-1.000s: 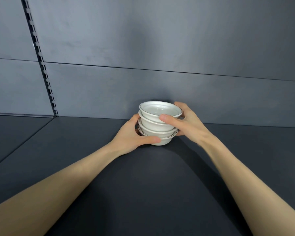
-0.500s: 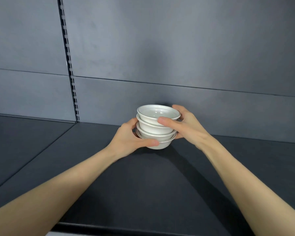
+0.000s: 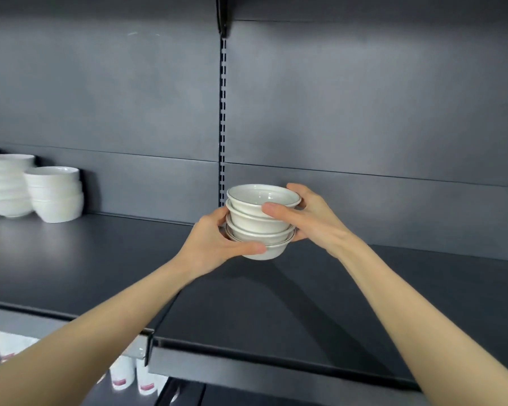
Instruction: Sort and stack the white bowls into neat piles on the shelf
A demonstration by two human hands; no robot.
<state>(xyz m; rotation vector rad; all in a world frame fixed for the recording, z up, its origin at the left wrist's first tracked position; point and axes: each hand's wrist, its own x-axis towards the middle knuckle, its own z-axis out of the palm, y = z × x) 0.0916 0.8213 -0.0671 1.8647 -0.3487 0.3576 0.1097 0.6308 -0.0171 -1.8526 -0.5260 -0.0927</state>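
A small stack of white bowls with thin dark rims hangs just above the dark shelf, near the slotted upright. My left hand grips the stack's lower left side, thumb curled under the bottom bowl. My right hand grips the right side, thumb across the second bowl. Both arms reach forward from the bottom corners. The far side of the stack is hidden by my fingers.
Two taller piles of plain white bowls stand at the far left of the shelf against the back panel. A slotted upright divides the back wall. Below the shelf's front edge, white cups with red labels show.
The stack has lifted off the shelf and moved left with both hands. The view has swung left and pulled back, bringing the left bowl piles and the shelf's front edge into sight.
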